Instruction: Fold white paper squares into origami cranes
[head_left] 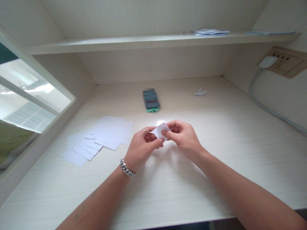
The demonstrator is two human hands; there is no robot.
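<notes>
A small folded piece of white paper (161,129) is held between both hands above the middle of the desk. My left hand (144,143), with a ring and a chain bracelet at its wrist, pinches the paper's lower left side with the thumb in front. From the other side my right hand (183,135) grips it, thumb pressed on the face and fingers curled behind. The far side of the paper is hidden by the fingers. Left of my hands lies a fanned-out pile of white paper sheets (112,129).
A phone (151,100) with a green edge lies behind my hands. A folded paper crane (200,92) rests at the back right. Above runs a shelf (120,44) bearing a paper stack (210,32). A white plug (268,62) with a hanging cable sits in the right wall's socket.
</notes>
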